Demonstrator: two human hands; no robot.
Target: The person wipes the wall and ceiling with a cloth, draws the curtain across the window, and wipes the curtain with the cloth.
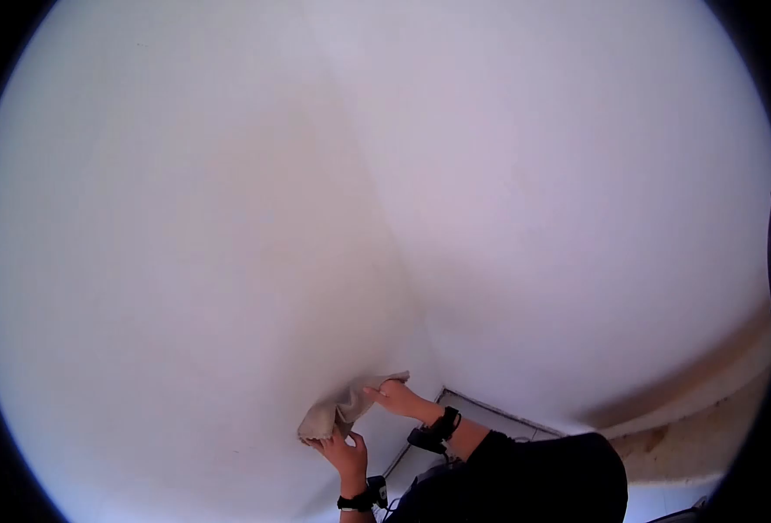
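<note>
Two big, plain white walls, one on the left (168, 218) and one on the right (577, 174), meet in a corner and fill most of the view. Next in size is the black cloth sleeve (560, 475) at the bottom. A tan and brown thing with a curved edge (690, 440) is low on the right; I cannot tell what it is.

Smaller than these is a crumpled, grey-brown cloth (320, 418). It is up in both hands, in front of the white walls and near the low part of the corner. I cannot tell if it touches a wall. The left hand (344, 455) grips its low left end, with the thumb bent round. The right hand (399, 398) pinches it near the upper right end.

The cloth looks light and soft. It bends and folds in the middle, so it should flop if one end is let go. It should not break, and it does not look slippery. Good places to hold it are the two ends, with thumb and fingers, to pull the folds flat.

Smallest are the black bands, one on the right wrist (445, 424) and one on the left wrist (364, 499).
</note>
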